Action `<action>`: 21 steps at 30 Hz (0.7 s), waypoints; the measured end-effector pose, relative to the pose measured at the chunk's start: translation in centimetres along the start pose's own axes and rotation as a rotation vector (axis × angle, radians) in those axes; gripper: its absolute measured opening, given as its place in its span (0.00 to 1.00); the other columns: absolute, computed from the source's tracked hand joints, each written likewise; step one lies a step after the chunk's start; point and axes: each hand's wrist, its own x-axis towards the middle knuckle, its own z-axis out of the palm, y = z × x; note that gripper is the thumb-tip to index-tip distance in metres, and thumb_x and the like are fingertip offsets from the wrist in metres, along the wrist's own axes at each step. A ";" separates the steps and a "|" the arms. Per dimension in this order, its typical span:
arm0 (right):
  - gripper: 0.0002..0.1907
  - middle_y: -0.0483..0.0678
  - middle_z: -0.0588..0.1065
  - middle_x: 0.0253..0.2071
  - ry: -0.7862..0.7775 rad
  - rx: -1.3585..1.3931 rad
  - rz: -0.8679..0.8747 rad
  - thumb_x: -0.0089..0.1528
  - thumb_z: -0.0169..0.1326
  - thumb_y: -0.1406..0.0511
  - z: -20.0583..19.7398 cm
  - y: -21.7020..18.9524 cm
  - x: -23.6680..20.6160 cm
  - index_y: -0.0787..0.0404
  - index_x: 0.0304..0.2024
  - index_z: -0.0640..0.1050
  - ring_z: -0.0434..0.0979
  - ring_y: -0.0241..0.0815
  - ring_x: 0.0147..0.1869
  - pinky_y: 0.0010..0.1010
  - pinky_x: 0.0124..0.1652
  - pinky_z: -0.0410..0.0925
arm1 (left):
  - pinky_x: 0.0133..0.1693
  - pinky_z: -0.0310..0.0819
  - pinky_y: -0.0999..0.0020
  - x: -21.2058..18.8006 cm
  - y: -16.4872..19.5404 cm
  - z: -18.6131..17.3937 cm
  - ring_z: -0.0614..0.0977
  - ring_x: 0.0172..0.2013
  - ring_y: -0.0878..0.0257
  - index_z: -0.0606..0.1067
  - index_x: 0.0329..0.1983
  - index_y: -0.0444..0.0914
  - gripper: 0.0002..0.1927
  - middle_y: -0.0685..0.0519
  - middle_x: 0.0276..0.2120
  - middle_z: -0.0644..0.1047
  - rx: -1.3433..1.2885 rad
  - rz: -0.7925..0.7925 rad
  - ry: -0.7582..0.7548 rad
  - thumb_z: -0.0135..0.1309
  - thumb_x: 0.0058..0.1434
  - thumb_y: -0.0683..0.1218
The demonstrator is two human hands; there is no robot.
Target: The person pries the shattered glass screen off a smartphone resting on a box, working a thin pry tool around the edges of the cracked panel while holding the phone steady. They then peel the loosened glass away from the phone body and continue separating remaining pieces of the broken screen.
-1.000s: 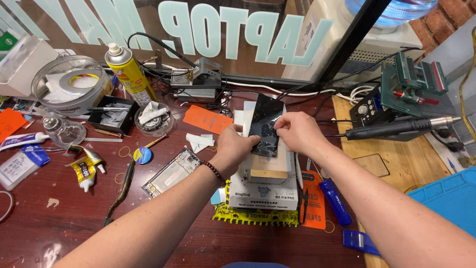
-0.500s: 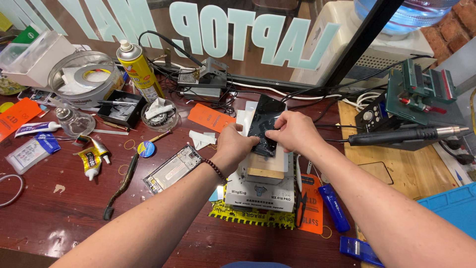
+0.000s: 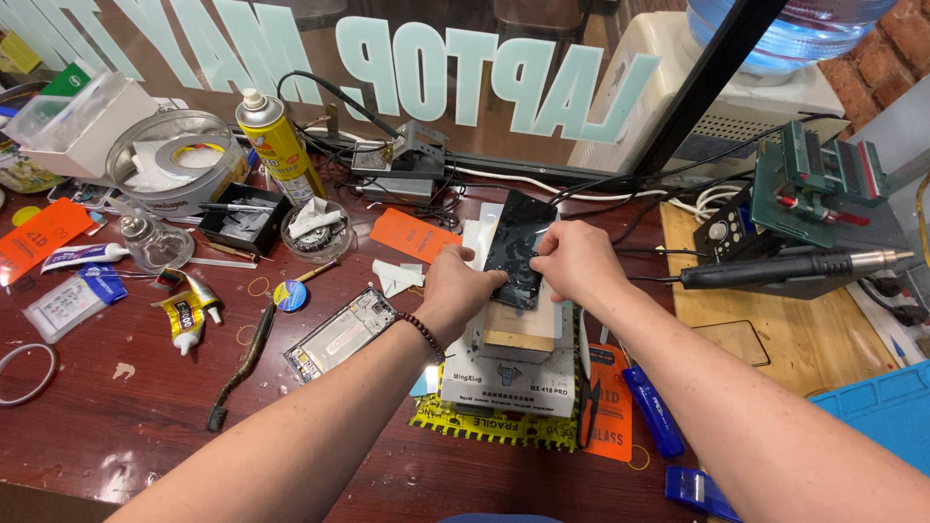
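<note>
both hands pinch a dark phone screen [image 3: 518,247] between them: left hand [image 3: 455,291] closed on its left edge, right hand [image 3: 578,261] closed on its right edge. the screen lies tilted over a grey heating block [image 3: 511,363] near the middle of the red-brown table [image 3: 116,426], a bare phone frame [image 3: 341,334] just beside the left wrist

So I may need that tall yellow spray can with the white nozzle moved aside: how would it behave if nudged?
The tall yellow spray can stands upright on a narrow base, so a push near its top would probably tip it. Being round, it would likely roll once down, perhaps toward the black tray close beside it. Its smooth metal wall looks stiff, probably a little slippery.
</note>
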 end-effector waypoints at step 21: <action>0.09 0.50 0.80 0.40 0.247 -0.184 -0.452 0.62 0.56 0.64 0.0 3.2 -2.9 0.55 0.42 0.84 0.81 0.52 0.44 0.42 0.43 0.73 | 0.52 0.67 0.51 -3.0 -2.1 -2.3 0.71 0.59 0.40 0.81 0.45 0.36 0.14 0.39 0.57 0.72 0.572 1.026 0.163 0.55 0.57 0.42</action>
